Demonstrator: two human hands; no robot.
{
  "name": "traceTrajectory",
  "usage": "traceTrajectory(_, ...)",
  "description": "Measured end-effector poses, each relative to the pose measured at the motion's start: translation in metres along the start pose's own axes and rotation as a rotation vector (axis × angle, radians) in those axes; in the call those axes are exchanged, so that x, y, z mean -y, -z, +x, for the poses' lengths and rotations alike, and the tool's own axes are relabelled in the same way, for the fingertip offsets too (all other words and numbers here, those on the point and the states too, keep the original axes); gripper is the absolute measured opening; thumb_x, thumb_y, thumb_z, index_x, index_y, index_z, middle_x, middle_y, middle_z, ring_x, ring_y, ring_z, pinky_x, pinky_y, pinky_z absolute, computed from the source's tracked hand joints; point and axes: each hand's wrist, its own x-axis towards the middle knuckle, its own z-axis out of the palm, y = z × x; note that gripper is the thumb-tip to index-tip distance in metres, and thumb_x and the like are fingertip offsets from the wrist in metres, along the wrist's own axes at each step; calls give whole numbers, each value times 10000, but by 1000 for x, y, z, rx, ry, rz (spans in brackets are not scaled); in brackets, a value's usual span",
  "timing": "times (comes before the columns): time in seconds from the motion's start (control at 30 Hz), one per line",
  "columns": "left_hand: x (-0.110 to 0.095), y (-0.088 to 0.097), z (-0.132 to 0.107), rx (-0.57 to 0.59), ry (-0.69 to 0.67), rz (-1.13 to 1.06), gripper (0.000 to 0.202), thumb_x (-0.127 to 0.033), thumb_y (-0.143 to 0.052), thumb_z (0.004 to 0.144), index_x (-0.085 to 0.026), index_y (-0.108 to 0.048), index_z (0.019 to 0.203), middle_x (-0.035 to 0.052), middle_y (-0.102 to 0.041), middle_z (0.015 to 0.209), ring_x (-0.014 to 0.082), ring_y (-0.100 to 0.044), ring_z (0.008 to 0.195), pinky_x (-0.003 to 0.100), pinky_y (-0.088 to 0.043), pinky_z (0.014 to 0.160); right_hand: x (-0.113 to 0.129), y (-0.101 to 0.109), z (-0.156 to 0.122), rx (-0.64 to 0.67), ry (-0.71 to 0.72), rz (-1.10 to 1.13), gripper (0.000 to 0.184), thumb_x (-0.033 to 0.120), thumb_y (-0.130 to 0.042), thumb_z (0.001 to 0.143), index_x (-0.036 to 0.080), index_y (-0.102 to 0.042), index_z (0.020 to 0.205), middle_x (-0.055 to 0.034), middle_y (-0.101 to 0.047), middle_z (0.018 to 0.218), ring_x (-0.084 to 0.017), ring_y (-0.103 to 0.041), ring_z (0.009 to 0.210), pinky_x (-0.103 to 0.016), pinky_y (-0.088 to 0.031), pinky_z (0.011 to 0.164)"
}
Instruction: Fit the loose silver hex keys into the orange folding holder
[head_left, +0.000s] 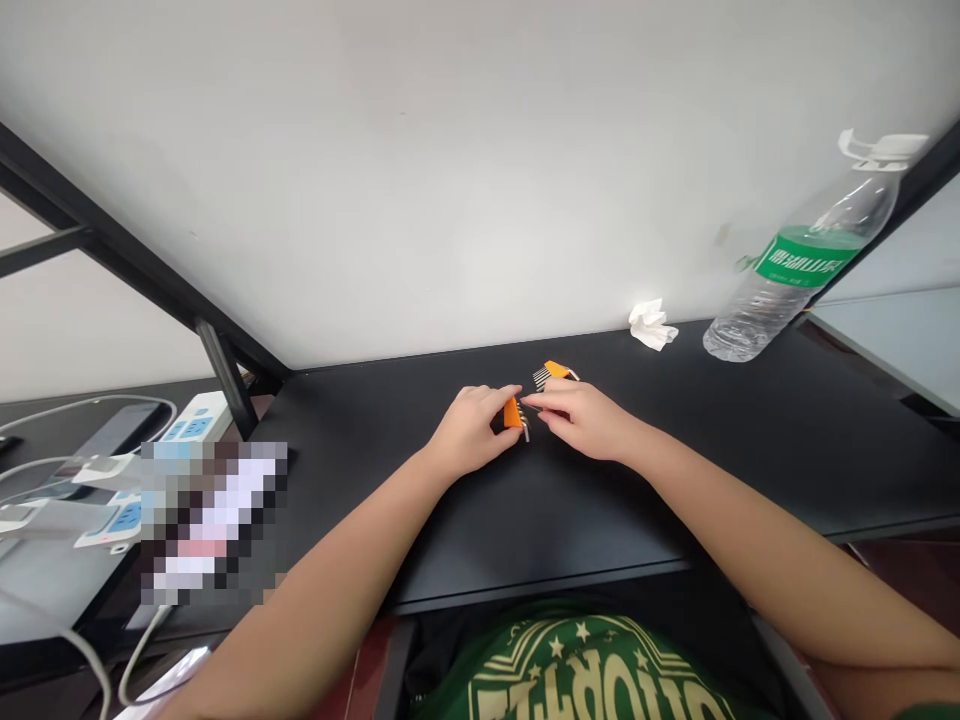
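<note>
My left hand [474,428] is closed round an orange hex key holder [512,412], gripping it between thumb and fingers. Bent metal hex keys [525,428] stick out from its right side. Close by on the right, my right hand [581,415] is pinched, its fingertips at a thin metal hex key [531,404] beside the holder. Whether that key is still seated in the holder I cannot tell. Just behind my right hand, a second orange hex key set [556,370] lies on the black table [525,530], with several metal key ends fanned out to its left.
A large water bottle [795,262] with a green label stands at the back right. Crumpled white tissue [652,324] lies near the wall. On the left are a blurred-out phone [225,520], a white power strip [196,415], plugs and cables. Black metal frame bars [150,275] rise beside the table.
</note>
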Motion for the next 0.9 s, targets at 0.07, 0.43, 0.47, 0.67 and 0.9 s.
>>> traceTrajectory(0.07, -1, 1, 0, -1, -20, -2, 504, -275, -729, 867, -209, -608, 1351, 32, -740, 945, 212, -701, 876, 419, -513, 956, 1, -1, 0, 8, -12, 0, 313, 122, -492, 988, 225, -755, 1123, -42, -599, 894, -171, -556, 761, -331, -469, 711)
traceTrajectory(0.43, -5, 2, 1, 36, -60, -2, 499, -278, -706, 867, -224, -601, 1352, 37, -737, 944, 221, -686, 864, 422, -509, 925, 5, 1, 1, 24, -32, 45, 259, 146, -533, 991, 227, -770, 925, -26, -621, 825, -168, -555, 745, -323, -452, 699)
traceTrajectory(0.47, -6, 3, 1, 44, -66, 7, 494, -274, -698, 870, -222, -601, 1351, 39, -737, 944, 222, -683, 864, 422, -507, 921, 5, 1, 1, 27, -30, 42, 261, 151, -532, 995, 226, -772, 925, -28, -622, 826, -169, -559, 750, -326, -457, 705)
traceTrajectory(0.67, -11, 4, 1, 47, -126, 91, 462, -282, -650, 905, -181, -594, 1352, 62, -726, 926, 232, -671, 869, 426, -495, 912, 6, 3, 0, 20, -49, 34, 254, 154, -533, 1002, 228, -773, 963, -22, -613, 815, -167, -561, 741, -327, -464, 697)
traceTrajectory(0.9, -13, 2, -1, 109, -150, 103, 464, -245, -637, 910, -189, -570, 1366, 57, -733, 966, 231, -685, 900, 415, -486, 909, 11, 6, -4, 71, 19, -203, 292, 165, -474, 1038, 192, -742, 925, -67, -619, 899, -172, -537, 740, -312, -410, 639)
